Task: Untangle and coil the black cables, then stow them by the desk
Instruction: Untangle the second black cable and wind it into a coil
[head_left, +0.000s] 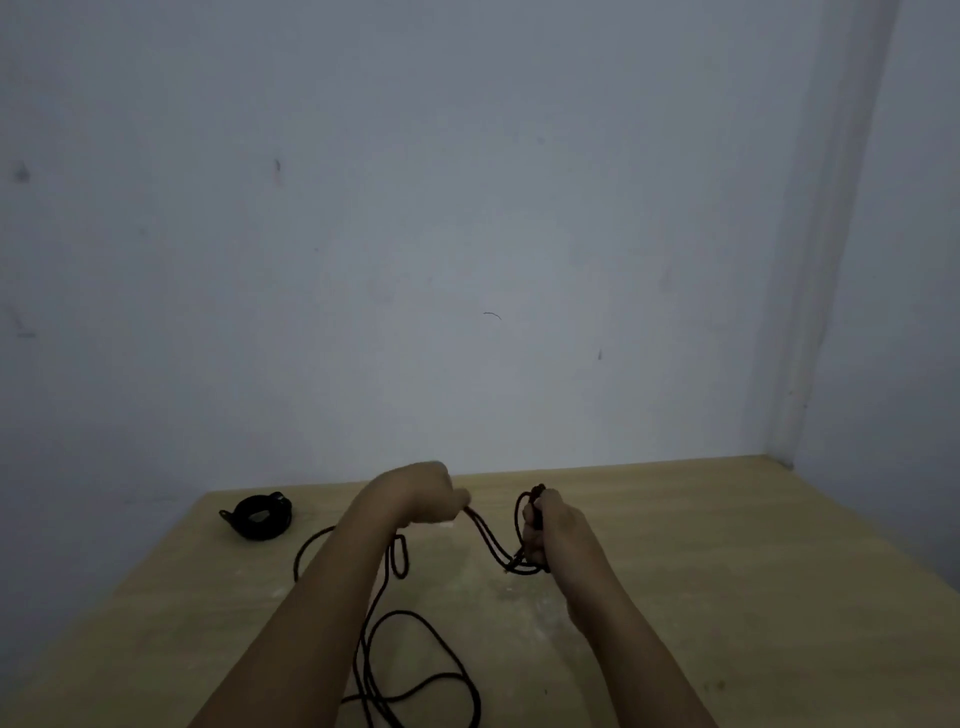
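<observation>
- Dim room here: a plain pale grey-blue wall (467, 234) fills most of the view, scuffed with a few small dark marks, and it meets a second wall in the corner at the right.
- Below it, a light wood-grain desk top (727, 545) runs right up against both walls.
- Left hand (431, 496) is up over the desk, fingers curled round a strand of the long thin black cable (415, 660).
- Right hand (545, 530) is just beside it, fist clamped on a small bundle of gathered loops of that same cable.
- A short sag of cable hangs between the two hands.
- The rest sprawls in loose loops on the desk, near the front edge under the forearms.
- Far left on the desk, well apart: a second black cable, wound into a tight round coil (258, 515).
</observation>
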